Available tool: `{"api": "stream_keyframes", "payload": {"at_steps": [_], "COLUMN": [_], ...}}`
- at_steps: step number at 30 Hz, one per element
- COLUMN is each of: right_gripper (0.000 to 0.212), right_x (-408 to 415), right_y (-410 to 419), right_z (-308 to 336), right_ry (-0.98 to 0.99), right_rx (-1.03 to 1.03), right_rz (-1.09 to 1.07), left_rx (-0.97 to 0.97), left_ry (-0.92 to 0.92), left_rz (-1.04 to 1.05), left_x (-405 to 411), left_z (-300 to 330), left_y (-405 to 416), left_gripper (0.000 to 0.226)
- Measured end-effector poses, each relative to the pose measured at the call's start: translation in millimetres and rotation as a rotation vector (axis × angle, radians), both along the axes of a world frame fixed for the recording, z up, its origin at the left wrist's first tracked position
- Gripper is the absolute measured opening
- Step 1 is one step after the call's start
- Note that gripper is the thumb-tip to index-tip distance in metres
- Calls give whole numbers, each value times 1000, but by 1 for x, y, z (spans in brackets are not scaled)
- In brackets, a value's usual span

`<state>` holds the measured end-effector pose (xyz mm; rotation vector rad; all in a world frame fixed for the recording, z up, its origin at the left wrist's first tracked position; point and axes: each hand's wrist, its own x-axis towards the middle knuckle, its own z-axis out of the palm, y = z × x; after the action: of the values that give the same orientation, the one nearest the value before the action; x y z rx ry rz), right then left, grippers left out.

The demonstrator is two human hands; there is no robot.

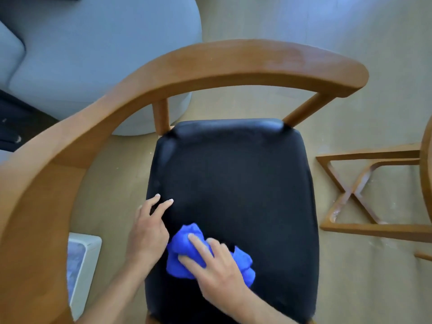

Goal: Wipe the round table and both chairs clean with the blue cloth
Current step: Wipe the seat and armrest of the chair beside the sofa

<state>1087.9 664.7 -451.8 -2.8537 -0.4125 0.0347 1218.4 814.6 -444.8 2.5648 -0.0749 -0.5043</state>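
The blue cloth [208, 253] lies bunched on the chair's black seat [233, 183], under the right hand [217, 265], whose spread fingers press down on it. Just left of it, the left hand [149, 230] rests on the seat with fingers straight and holds nothing. The cloth is crumpled, bright blue, poking out past the fingers. The chair's curved wooden backrest [210, 64] arcs beyond both hands.

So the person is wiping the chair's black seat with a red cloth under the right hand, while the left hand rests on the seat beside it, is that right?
Not quite: the head view shows the cloth is blue, not red. The rest holds: the right hand presses it on the chair's black seat, and the left hand rests on the seat beside it.
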Motion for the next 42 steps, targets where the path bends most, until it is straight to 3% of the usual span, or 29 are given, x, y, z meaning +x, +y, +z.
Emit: {"api": "stream_keyframes", "payload": {"at_steps": [2,4,5,7,8,9,14,17,20,22,26,28,32,37,40,42], "right_gripper": [38,35,34,17,27,36,56,51,45,43,34,39,46,47,49,52], "right_x": [-33,-28,-27,-25,-16,-3,146,222,244,224,162,168,211,200,155,107], "right_y": [24,18,10,-10,-28,-46,-63,-56,-23,3,47,39,-28,-137,-124,-85], "right_z": [5,20,20,8,6,-1,-16,-13,-11,-14,-6,-5,-3,2,4,1], "right_ry": [156,438,259,-9,-41,-65,-211,-186,-152,-144,39,92,-8,-37,16,16], "right_rx": [-71,118,109,-92,-75,-23,-26,-28,33,72,-21,-1,18,62,132,178], "right_rz": [117,-106,-80,317,496,515,120,-128,-260,-87,616,673,436,-362,-656,-676], "left_rx": [-14,15,35,70,86,99,140,193,221,209,199,204,190,180,171,186], "left_ry": [-32,-24,-15,3,8,6,-32,-50,-129,-113,-31,-16,-27,-164,-185,-168], "left_rz": [0,15,20,24,20,15,-102,-156,-380,-583,-776,-781,-730,-540,-426,-344], "left_x": [5,4,1,-5,-7,-8,-20,-31,-55,-72,-87,-87,-78,-52,-32,-20], "left_z": [-1,1,2,3,3,3,-8,-4,2,6,8,10,14,9,6,6], "left_y": [2,0,-4,-8,-10,-12,-13,-15,-18,-19,-28,-32,-30,-23,-27,-33], "left_gripper": [51,51,52,56,58,59,71,77,71,70,72,72,66,58,52,49]}}
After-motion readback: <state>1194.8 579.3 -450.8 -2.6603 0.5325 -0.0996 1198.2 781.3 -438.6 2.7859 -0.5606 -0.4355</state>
